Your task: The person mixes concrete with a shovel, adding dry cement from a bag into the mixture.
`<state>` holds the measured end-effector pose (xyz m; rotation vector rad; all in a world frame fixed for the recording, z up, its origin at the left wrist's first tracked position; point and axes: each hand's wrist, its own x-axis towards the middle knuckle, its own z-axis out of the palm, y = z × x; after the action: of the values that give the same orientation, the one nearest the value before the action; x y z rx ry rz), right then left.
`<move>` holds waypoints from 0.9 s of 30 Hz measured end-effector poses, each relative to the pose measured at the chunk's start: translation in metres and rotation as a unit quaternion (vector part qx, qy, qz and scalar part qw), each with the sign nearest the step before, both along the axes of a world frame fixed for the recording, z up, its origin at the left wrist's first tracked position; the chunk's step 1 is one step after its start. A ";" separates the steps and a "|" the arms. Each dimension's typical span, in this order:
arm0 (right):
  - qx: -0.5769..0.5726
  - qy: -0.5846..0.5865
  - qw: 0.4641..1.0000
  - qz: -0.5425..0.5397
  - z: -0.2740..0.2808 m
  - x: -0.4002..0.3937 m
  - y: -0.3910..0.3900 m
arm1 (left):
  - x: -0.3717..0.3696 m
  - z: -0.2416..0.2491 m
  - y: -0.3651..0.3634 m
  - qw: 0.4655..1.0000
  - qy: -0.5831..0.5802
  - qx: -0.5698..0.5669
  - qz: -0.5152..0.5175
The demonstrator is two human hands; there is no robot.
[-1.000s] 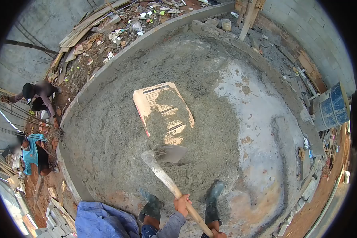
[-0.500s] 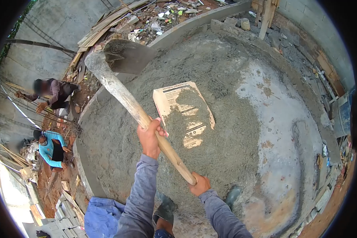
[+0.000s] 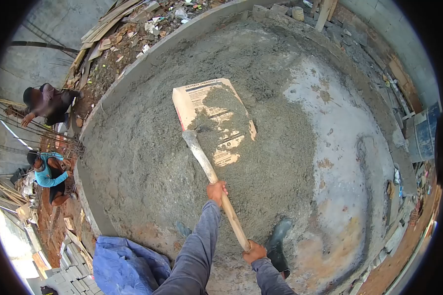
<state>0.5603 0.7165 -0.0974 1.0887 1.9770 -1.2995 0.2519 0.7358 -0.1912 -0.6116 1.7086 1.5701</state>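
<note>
A long wooden hoe [image 3: 205, 163] slants across the middle of the view. My left hand [image 3: 216, 191] is wrapped round the middle of its handle, and my right hand [image 3: 254, 251] grips the lower end. The hoe's head rests at the left side of a paper cement bag [image 3: 188, 101]. Its blade is mostly hidden at the bag's surface. Grey wet mix covers part of the bag, which lies on a wide bed of the same mix [image 3: 142, 162]. A dark boot [image 3: 276, 246] shows beside my right hand.
Two people, one in a dark top [image 3: 49, 104] and one in a blue top [image 3: 48, 173], are beyond the low wall [image 3: 94, 199] at left. A blue tarp [image 3: 125, 265] lies at lower left. A blue-grey drum [image 3: 422, 135] stands at right.
The hoe head has come down from the raised position at upper left onto the bag. My left hand has moved right and down. The person in blue has bent differently, and the view has shifted.
</note>
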 end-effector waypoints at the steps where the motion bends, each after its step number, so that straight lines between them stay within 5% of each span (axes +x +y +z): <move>1: -0.003 -0.005 1.000 -0.004 0.004 0.000 -0.002 | 0.001 0.003 -0.003 1.000 -0.010 -0.003 0.001; 10: 0.005 0.056 0.997 -0.044 0.049 0.024 -0.022 | 0.029 0.046 -0.011 0.999 0.029 0.012 -0.024; 14: -0.016 0.066 0.997 -0.035 0.082 0.081 0.011 | 0.087 0.084 -0.001 0.999 0.002 0.027 0.020; 15: 0.011 0.129 0.992 0.012 0.042 0.136 -0.004 | 0.105 0.096 -0.001 0.999 -0.019 0.025 0.028; 17: 0.035 0.149 0.987 0.040 0.047 0.163 -0.009 | 0.137 0.106 0.003 0.998 -0.039 0.030 0.050; 23: 0.002 0.040 0.999 0.002 0.082 0.159 0.033 | 0.161 0.099 -0.002 0.993 -0.066 0.032 0.092; 27: -0.008 -0.036 0.996 0.081 0.064 0.220 0.008 | 0.192 0.115 -0.012 0.992 -0.070 0.025 0.104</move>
<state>0.7802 0.7246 -0.0330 0.9344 1.9549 -1.1729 0.4438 0.7239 -0.0758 -0.8760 1.5361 1.6660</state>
